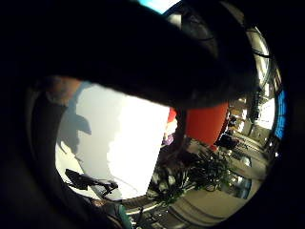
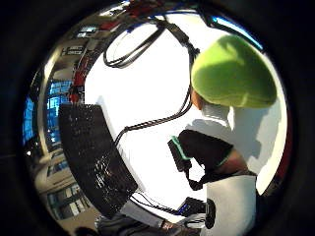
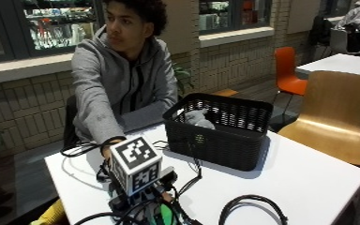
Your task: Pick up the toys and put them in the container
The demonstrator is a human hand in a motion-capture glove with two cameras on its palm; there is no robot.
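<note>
Hand (image 3: 158,213) low on tabletop (image 3: 304,183), near side of basket (image 3: 221,129); finger state: cannot tell. Green toy (image 2: 231,73) close under palm. Close round toy fully, lift clear of basket rim, drop beside grey toy (image 3: 195,118).

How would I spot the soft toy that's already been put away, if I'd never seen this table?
Start at the white table and find the black mesh basket standing on it, beside the seated person. Look over its rim at the end nearest that person: a grey plush toy lies inside. It is the only pale, soft thing against the dark basket walls.
</note>
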